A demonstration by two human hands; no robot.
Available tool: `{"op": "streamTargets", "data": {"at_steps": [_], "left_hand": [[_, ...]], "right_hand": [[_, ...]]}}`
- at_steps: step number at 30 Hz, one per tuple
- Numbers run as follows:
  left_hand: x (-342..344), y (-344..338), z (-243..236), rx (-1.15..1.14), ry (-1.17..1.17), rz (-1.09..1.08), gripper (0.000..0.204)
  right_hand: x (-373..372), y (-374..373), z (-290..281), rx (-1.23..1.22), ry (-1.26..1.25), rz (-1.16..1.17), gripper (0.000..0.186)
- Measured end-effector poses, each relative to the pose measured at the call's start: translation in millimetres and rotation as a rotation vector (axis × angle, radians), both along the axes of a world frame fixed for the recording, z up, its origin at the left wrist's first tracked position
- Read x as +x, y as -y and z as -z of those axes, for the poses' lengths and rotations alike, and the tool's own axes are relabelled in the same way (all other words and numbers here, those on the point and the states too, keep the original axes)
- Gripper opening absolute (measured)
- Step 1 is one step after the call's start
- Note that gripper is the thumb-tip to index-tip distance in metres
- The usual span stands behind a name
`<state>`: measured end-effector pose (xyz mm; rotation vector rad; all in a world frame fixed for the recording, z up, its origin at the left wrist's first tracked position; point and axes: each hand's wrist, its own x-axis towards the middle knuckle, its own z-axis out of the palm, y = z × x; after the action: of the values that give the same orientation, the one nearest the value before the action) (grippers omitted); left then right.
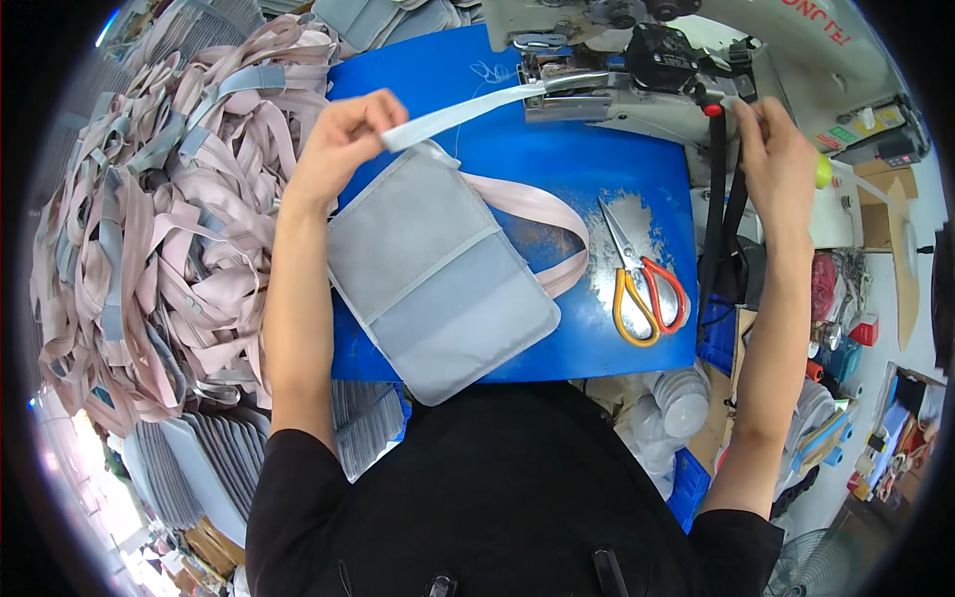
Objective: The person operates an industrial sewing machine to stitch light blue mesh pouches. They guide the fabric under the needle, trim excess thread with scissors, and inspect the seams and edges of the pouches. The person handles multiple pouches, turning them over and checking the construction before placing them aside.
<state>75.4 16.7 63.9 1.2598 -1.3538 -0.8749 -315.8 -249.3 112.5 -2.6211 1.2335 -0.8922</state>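
My left hand point(363, 129) pinches the end of a white tape point(453, 113), which stretches up to the metal guide of a sewing machine point(647, 95). My right hand point(766, 149) is closed at the machine's right side beside a red knob point(712, 108); what its fingertips grip is unclear. Below the tape lies a grey mesh pouch point(438, 298) with a pale pink strap loop point(567, 229) reaching out to its right. Scissors point(647, 298) with orange and yellow handles rest on the blue worktop point(398, 70), right of the pouch.
A large heap of pink and grey straps point(169, 229) fills the left side. Stacked grey panels point(189, 468) sit below it. Dark straps point(714, 229) hang beside the machine. Clear plastic containers point(676, 408), a fan point(811, 567) and assorted supplies are at the right.
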Motion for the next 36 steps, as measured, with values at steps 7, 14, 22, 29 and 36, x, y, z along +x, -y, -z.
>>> {"op": "streamTargets", "data": {"at_steps": [7,14,22,29,36], "left_hand": [[-26,82,7,-0.050,0.159,0.046,0.008],[-53,69,22,0.111,0.044,0.077,0.005],[-60,-1,29,0.006,0.130,-0.041,0.011],[-19,0,10,-0.028,0.058,-0.068,0.023],[-9,23,3,0.098,0.292,-0.097,0.037]], "right_hand": [[-79,-12,-17,0.077,-0.010,0.232,0.031],[-124,-8,-4,0.079,-0.062,0.350,0.029],[-24,-45,-3,0.138,0.313,-0.033,0.060],[12,5,7,0.230,0.070,-0.020,0.033],[-33,6,-8,-0.083,-0.085,0.028,0.032]]}}
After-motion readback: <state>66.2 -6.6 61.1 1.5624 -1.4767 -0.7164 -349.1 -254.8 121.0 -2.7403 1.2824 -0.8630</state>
